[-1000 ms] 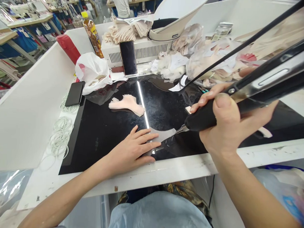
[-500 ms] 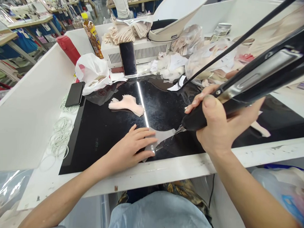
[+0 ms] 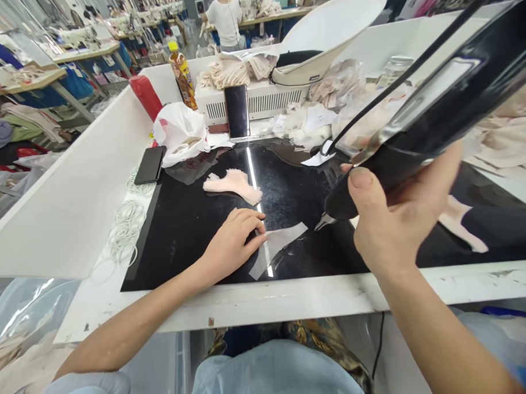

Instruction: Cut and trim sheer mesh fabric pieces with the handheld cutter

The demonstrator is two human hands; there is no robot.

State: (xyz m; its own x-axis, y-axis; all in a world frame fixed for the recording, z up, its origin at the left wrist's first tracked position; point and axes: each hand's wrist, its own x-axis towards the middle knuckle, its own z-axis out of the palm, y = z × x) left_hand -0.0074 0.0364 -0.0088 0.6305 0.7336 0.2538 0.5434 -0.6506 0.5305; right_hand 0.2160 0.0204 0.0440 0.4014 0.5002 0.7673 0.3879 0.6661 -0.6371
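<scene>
Container-wise, there's a crinkly white plastic bag (image 3: pixel 179 131) at the back left of the glossy black worktop (image 3: pixel 184 229), sagging open with something pale inside (can't tell what). Further right, a clear plastic bag (image 3: pixel 356 117) is stuffed with beige fabric pieces, and an orange-brown drink bottle (image 3: pixel 182 79) with a yellow cap stands behind the white bag.

The person's left hand (image 3: pixel 231 245) rests on the worktop with fingers loosely curled, fingertips pinching the edge of a thin translucent cut piece (image 3: pixel 276 246) lying flat near the front edge, right across the bright light strip. The right hand (image 3: pixel 395 224) is wrapped tight around a chunky black handheld tool (image 3: pixel 421 119); its small metal tip (image 3: pixel 325 222) hovers just off the piece's far corner, not touching.

A soft pink fabric piece (image 3: pixel 233 184) with a frilly edge sits behind, and thin white rings (image 3: pixel 126 227) are piled along the left border beside a dark phone (image 3: pixel 149 165).
</scene>
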